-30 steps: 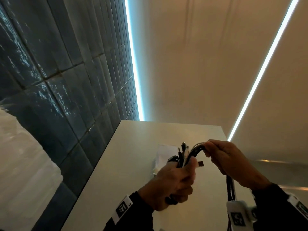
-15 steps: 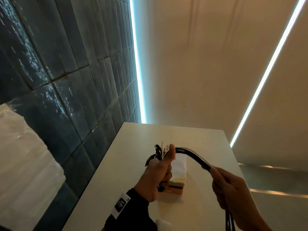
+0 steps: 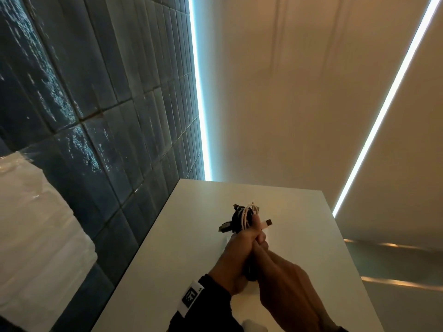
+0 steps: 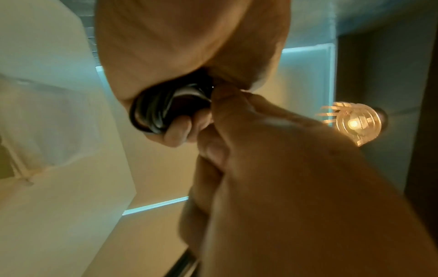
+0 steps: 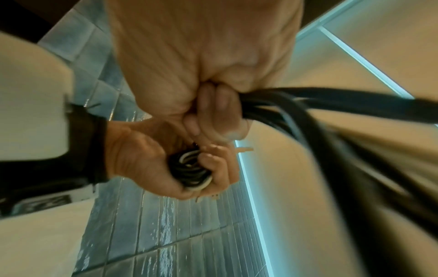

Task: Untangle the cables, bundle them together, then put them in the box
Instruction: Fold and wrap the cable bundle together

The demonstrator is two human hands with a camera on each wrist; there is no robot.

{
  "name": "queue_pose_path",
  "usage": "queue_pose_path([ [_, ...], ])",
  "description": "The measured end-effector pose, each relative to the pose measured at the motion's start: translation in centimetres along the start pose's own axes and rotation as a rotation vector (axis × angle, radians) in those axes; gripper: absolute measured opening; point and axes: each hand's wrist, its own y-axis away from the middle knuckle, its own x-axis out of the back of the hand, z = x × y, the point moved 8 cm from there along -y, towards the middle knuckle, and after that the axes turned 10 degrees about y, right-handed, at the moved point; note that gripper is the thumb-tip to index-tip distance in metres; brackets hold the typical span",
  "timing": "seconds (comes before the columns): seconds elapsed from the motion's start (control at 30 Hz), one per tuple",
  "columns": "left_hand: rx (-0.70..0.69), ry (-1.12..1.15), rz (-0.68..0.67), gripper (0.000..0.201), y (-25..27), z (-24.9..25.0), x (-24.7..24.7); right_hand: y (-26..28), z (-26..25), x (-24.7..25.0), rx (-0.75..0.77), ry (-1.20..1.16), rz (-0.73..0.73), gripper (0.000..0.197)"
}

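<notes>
A coil of black and white cables (image 3: 244,218) sticks up out of my left hand (image 3: 239,245), which grips it above the white table (image 3: 191,236); plug ends poke out on both sides. My right hand (image 3: 287,281) is pressed against the left from below and grips the loose black strands (image 5: 308,105), which trail off blurred. In the right wrist view the coil (image 5: 189,170) sits in the left palm (image 5: 142,159). In the left wrist view the looped cables (image 4: 163,110) show under the curled fingers. No box is in view.
A dark blue tiled wall (image 3: 96,116) runs along the table's left side. A white plastic-wrapped mass (image 3: 36,224) stands at the left. A small white object (image 3: 254,324) lies at the table's near edge. A round lamp (image 4: 355,121) glows in the left wrist view.
My right hand, which was pulling the strands out to the right, has come in against my left hand. The stretched length is now gathered at the coil, and the packet on the table is hidden.
</notes>
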Motion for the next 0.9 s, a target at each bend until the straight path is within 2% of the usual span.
queue_pose_path([
  [0.03,0.015,0.065,0.008,0.049,-0.1,0.0,0.2,0.3,-0.2,0.1,-0.008,-0.028,0.013,0.051],
  [0.1,0.017,0.223,0.045,0.046,-0.4,0.6,0.5,1.0,-0.4,0.3,-0.037,-0.134,0.095,0.034],
  [0.17,-0.03,0.388,0.079,0.043,-0.9,2.4,1.1,1.9,1.1,-0.9,-0.168,-0.294,0.137,0.026],
  [0.23,-0.107,0.417,0.083,0.046,-1.3,4.6,1.7,3.2,2.7,-2.3,-0.231,-0.477,0.151,0.012],
  [0.27,-0.135,0.387,0.075,0.049,-1.3,5.6,2.0,3.9,2.9,-2.9,-0.235,-0.556,0.101,0.011],
  [0.3,-0.158,0.349,0.067,0.051,-1.1,6.3,2.1,4.7,3.3,-3.9,-0.26,-0.606,0.018,0.017],
  [0.4,-0.198,0.275,0.049,0.052,-0.3,6.9,1.8,6.9,5.9,-6.9,-0.232,-0.642,-0.132,0.053],
  [0.47,-0.23,0.267,0.064,0.048,-0.1,6.8,1.7,8.1,10.4,-9.4,-0.247,-0.568,-0.059,0.071],
  [0.5,-0.25,0.248,0.077,0.048,0.0,6.7,1.6,7.9,11.2,-9.7,-0.268,-0.597,-0.047,0.072],
  [0.53,-0.267,0.221,0.086,0.048,0.1,6.6,1.3,6.6,11.2,-9.3,-0.298,-0.644,-0.076,0.058],
  [0.57,-0.278,0.191,0.086,0.046,0.1,6.3,0.9,4.9,10.3,-7.5,-0.336,-0.668,-0.057,0.042],
  [0.6,-0.284,0.17,0.08,0.044,0.2,5.8,0.3,3.4,8.9,-5.4,-0.323,-0.663,-0.004,0.034],
  [0.7,-0.293,0.181,0.059,0.039,0.2,4.8,-1.3,0.2,3.8,-3.6,-0.204,-0.891,-0.08,0.035],
  [0.8,-0.261,0.259,0.092,0.043,0.0,5.9,-1.1,-0.6,2.3,-3.0,-0.231,-0.953,0.053,0.04],
  [0.9,-0.163,0.308,0.095,0.048,0.2,6.8,0.0,0.1,2.4,-2.9,-0.15,-0.908,0.189,0.039],
])
